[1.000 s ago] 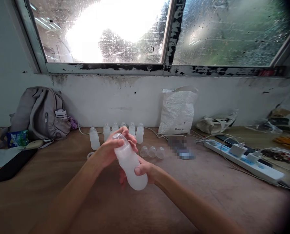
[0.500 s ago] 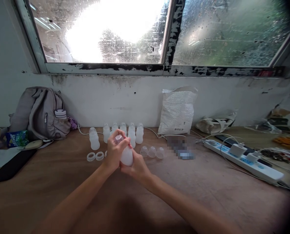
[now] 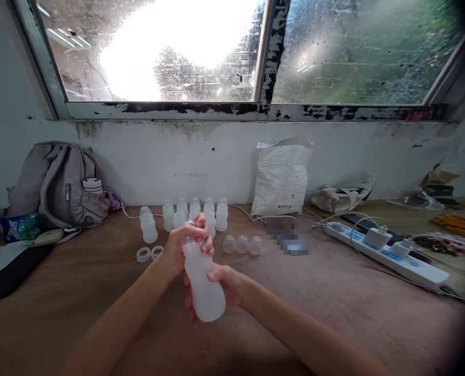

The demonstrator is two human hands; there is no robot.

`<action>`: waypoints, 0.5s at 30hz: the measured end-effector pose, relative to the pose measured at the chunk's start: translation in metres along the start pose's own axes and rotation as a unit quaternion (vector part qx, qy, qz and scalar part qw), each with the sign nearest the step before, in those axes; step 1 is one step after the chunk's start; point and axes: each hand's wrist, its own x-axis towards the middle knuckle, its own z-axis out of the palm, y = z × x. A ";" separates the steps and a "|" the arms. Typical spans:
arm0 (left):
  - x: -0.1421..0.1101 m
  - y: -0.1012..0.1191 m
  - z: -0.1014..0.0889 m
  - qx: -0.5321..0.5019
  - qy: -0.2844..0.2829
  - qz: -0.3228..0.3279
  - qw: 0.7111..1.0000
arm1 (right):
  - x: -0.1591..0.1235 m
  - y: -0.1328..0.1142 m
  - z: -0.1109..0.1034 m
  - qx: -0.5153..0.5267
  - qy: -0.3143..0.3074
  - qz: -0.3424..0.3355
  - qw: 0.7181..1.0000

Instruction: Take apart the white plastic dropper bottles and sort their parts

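A frosted white baby bottle (image 3: 204, 287) is held tilted above the table, its base toward me. My left hand (image 3: 183, 245) is closed around its top end, the fingers hiding most of the collar and cap. My right hand (image 3: 228, 284) grips the body, thumb on the near side and fingers wrapped underneath. Behind my hands, several similar bottles stand upright, among them one bottle (image 3: 148, 225) set apart on the left. White screw rings (image 3: 143, 255) lie left of my left hand. Three clear dome caps (image 3: 242, 244) form a row to the right.
A grey backpack (image 3: 60, 183) leans on the wall at left, a black flat case (image 3: 19, 271) before it. A white padded bag (image 3: 282, 177) stands at the wall. A power strip (image 3: 389, 256) with plugged chargers and loose cables lies at right on the brown table (image 3: 314, 303).
The bottle has swung so its base is lower and nearer me, showing more of its body. My right hand has moved down along it; my left stays at the top.
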 end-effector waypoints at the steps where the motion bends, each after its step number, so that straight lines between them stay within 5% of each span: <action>1: -0.001 0.000 0.001 0.016 -0.002 0.003 1.000 | 0.002 0.003 0.001 0.004 0.007 -0.004 1.000; 4: -0.001 0.000 0.000 0.086 0.046 0.048 0.994 | 0.010 0.008 0.000 -0.089 0.129 -0.056 0.986; 6: 0.001 -0.003 -0.002 0.159 0.092 0.090 0.979 | 0.015 0.009 -0.004 -0.218 0.243 -0.099 0.940; 12: 0.009 -0.019 -0.007 0.260 0.228 0.187 0.919 | 0.022 0.015 -0.023 -0.507 0.493 -0.132 0.695; 13: 0.009 -0.019 -0.007 0.272 0.232 0.193 0.914 | 0.021 0.014 -0.024 -0.523 0.499 -0.133 0.679; 15: 0.009 -0.016 -0.007 0.278 0.204 0.169 0.923 | 0.016 0.007 -0.021 -0.500 0.447 -0.132 0.730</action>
